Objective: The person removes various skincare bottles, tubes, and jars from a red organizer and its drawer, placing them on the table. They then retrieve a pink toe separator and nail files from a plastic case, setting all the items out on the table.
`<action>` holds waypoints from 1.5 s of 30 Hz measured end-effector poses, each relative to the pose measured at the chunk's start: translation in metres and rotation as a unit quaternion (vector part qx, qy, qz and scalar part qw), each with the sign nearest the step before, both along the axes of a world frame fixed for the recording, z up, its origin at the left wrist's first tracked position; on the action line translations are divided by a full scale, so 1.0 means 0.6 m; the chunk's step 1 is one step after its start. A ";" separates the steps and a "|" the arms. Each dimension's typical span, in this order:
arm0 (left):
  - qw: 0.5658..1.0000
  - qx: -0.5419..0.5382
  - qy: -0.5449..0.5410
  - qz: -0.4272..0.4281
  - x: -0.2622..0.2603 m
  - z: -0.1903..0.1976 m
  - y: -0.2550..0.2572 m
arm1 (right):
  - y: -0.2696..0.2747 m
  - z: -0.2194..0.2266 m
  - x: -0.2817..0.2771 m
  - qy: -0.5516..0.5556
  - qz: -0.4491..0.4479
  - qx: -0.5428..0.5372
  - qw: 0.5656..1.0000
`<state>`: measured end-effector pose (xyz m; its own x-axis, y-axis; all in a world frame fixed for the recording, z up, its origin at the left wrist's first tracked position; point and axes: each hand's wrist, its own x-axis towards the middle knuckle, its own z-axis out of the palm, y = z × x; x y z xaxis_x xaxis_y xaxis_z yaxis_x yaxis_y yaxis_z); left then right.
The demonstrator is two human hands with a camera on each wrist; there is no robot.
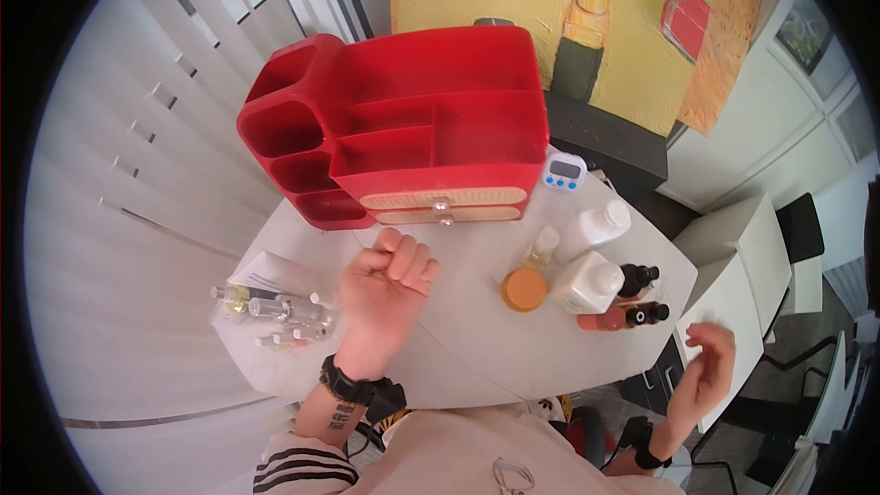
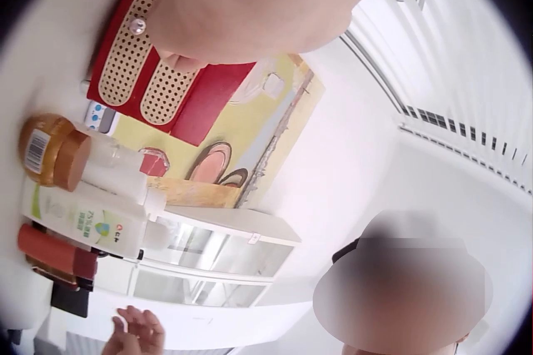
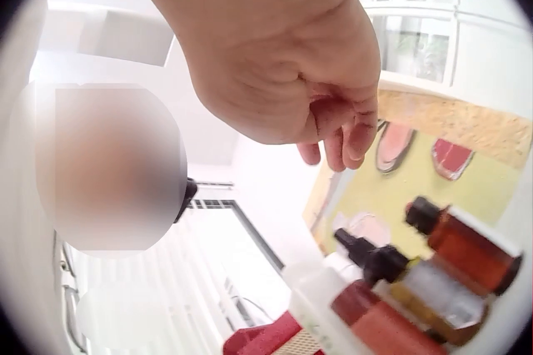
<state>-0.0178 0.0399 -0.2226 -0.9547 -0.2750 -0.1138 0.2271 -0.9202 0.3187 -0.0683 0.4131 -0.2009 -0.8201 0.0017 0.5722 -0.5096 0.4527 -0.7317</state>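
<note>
A red organizer (image 1: 440,165) with several open compartments and two woven-front drawers stands at the table's back. Just in front of it, my left hand (image 1: 380,302) is raised palm up, its fingers curled into a fist with nothing visible inside. Off the table's right edge hangs my right hand (image 1: 706,371), fingers loosely bent and holding nothing. Nearest to it are dark-capped bottles, among them a reddish one (image 1: 600,320). In the right wrist view the right hand (image 3: 283,64) is above an amber bottle (image 3: 475,247).
Clear bottles (image 1: 284,312) stand on the table's left side by a white box (image 1: 270,270). On the right are an orange-lidded jar (image 1: 524,290), white bottles (image 1: 587,284) and a small timer (image 1: 564,171). A lipstick painting (image 1: 642,37) is behind.
</note>
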 end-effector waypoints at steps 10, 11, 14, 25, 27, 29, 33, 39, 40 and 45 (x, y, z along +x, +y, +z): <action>0.985 0.099 -0.127 -0.064 -0.031 -0.072 -0.010 | -0.255 0.122 -0.029 0.110 0.503 0.200 0.834; 0.986 0.100 -0.122 -0.059 -0.029 -0.079 -0.011 | -0.287 0.132 -0.030 0.123 0.500 0.205 0.832; 0.985 0.096 -0.119 -0.080 -0.025 -0.101 -0.021 | -0.364 0.140 -0.024 0.127 0.474 0.244 0.836; 0.982 -0.012 -0.152 -0.114 -0.023 -0.078 -0.014 | -0.448 0.110 -0.069 -0.016 0.381 0.424 0.821; 0.988 0.000 -0.127 -0.088 -0.028 -0.075 -0.008 | -0.453 0.110 -0.073 -0.049 0.353 0.432 0.829; 0.988 -0.014 -0.123 -0.088 -0.022 -0.077 -0.009 | -0.451 0.111 -0.075 -0.028 0.346 0.427 0.835; 0.985 -0.007 -0.152 -0.084 -0.026 -0.072 -0.010 | -0.453 0.095 -0.070 0.026 0.302 0.363 0.881; 0.990 -0.020 -0.123 -0.061 -0.033 -0.081 -0.009 | -0.444 0.108 -0.085 -0.055 0.309 0.453 0.835; 0.988 -0.008 -0.137 -0.067 -0.030 -0.078 -0.008 | -0.444 0.103 -0.083 -0.074 0.311 0.458 0.830; 0.988 -0.035 -0.136 -0.071 -0.035 -0.080 -0.012 | -0.442 0.092 -0.097 -0.044 0.331 0.423 0.842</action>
<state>-0.0388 0.0330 -0.2708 -0.9211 -0.1568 -0.3563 -0.0051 -0.9104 0.4138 -0.1263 0.1482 -0.1458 -0.5204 -0.8506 0.0754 -0.8156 0.4689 -0.3391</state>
